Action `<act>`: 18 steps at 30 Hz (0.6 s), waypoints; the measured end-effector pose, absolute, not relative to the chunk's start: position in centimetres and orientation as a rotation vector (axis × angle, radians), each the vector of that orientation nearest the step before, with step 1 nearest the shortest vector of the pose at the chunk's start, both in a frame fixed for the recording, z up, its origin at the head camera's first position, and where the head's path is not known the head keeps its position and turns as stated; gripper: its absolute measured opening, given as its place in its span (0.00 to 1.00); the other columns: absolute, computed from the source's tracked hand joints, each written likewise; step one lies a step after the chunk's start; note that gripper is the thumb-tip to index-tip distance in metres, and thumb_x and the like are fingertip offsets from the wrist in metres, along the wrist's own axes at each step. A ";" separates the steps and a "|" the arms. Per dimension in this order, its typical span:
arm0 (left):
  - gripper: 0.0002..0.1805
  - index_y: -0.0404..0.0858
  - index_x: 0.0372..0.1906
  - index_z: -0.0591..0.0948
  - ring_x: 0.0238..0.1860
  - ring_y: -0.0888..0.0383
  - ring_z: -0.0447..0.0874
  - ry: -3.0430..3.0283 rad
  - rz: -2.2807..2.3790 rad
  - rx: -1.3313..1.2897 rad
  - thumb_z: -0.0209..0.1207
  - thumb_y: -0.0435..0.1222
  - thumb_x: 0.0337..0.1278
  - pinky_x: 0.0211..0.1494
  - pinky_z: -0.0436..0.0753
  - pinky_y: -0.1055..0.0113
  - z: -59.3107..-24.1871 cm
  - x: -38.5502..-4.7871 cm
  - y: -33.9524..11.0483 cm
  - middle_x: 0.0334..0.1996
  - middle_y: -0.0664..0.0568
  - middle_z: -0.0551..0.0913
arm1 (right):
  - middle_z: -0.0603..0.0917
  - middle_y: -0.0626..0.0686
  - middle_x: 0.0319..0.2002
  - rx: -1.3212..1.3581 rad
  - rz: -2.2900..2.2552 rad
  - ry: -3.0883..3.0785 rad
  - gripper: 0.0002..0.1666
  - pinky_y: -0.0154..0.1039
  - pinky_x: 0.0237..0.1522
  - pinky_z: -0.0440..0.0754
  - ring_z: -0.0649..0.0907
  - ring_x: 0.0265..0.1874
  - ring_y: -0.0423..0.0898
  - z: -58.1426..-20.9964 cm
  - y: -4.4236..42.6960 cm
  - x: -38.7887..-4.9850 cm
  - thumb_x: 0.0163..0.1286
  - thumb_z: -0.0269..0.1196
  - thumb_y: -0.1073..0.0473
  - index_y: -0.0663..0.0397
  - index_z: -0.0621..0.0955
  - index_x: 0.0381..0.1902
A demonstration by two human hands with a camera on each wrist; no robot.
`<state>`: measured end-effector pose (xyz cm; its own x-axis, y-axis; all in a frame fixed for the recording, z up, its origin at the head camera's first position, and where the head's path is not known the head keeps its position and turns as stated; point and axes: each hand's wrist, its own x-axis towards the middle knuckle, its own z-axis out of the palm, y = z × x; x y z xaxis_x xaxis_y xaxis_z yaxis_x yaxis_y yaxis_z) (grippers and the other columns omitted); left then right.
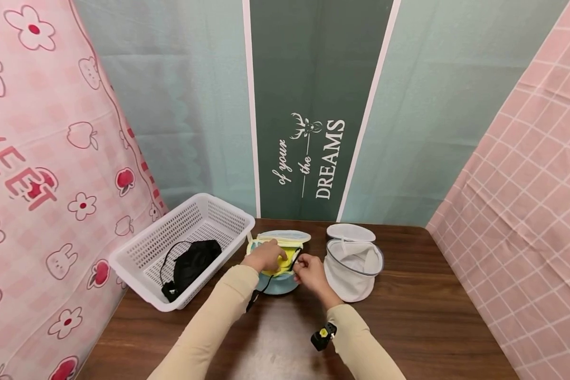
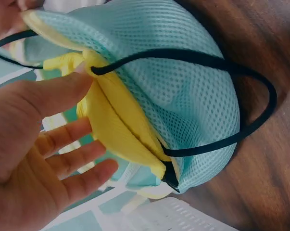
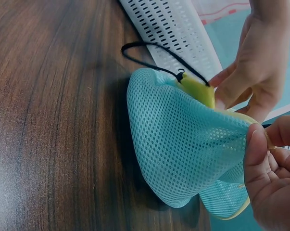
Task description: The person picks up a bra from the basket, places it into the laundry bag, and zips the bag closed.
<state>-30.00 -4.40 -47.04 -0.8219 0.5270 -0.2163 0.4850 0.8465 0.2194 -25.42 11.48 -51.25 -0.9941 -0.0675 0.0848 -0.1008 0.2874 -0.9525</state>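
A light-blue mesh laundry bag (image 1: 280, 286) with yellow trim stands on the table, its lid folded back. In its mouth lies a folded yellow cloth mask (image 2: 116, 125) with black ear loops. My left hand (image 1: 266, 256) pinches the top edge of the mask, thumb on the near side; the index finger is hidden in the left wrist view and the other fingers are spread. The bag's yellow-trimmed rim is pinched between thumb and index finger of my right hand (image 3: 274, 168). One black loop (image 2: 260, 120) hangs over the bag's outer side.
To the left, a white perforated basket (image 1: 182, 224) holds a black cloth item (image 1: 197, 261) with a cord. Right of the blue bag stands a white mesh laundry bag (image 1: 349, 279) with its lid folded back. Curtains hang behind and on both sides of the wooden table (image 1: 423, 311).
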 end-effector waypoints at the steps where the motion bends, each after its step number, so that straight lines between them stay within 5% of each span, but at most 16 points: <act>1: 0.18 0.49 0.50 0.83 0.44 0.51 0.74 2.775 0.197 0.773 0.66 0.38 0.51 0.44 0.75 0.61 -47.2 -30.1 -4.2 0.45 0.49 0.73 | 0.74 0.50 0.14 0.161 1.854 -2.497 0.04 0.51 0.20 0.80 0.80 0.14 0.51 -51.2 11.4 -25.4 0.56 0.54 0.76 0.68 0.76 0.26; 6: 0.18 0.48 0.52 0.82 0.46 0.51 0.72 2.783 0.155 0.780 0.62 0.43 0.55 0.46 0.74 0.61 -47.4 -30.4 -3.9 0.46 0.50 0.75 | 0.74 0.50 0.14 0.127 1.900 -2.474 0.05 0.51 0.19 0.79 0.78 0.12 0.45 -51.1 11.4 -25.5 0.53 0.55 0.76 0.70 0.76 0.29; 13: 0.33 0.48 0.64 0.72 0.47 0.52 0.64 2.613 0.283 0.677 0.65 0.36 0.48 0.37 0.69 0.63 -46.1 -30.5 -4.7 0.51 0.47 0.66 | 0.75 0.50 0.16 0.048 1.961 -2.468 0.08 0.51 0.20 0.80 0.77 0.11 0.43 -51.6 11.4 -25.8 0.55 0.60 0.74 0.70 0.73 0.34; 18: 0.35 0.47 0.64 0.72 0.42 0.54 0.65 2.598 0.318 0.729 0.66 0.30 0.45 0.32 0.68 0.66 -45.8 -30.4 -4.9 0.50 0.47 0.67 | 0.77 0.52 0.16 0.038 1.963 -2.482 0.16 0.52 0.21 0.80 0.79 0.12 0.50 -51.7 11.0 -25.6 0.55 0.59 0.72 0.71 0.71 0.42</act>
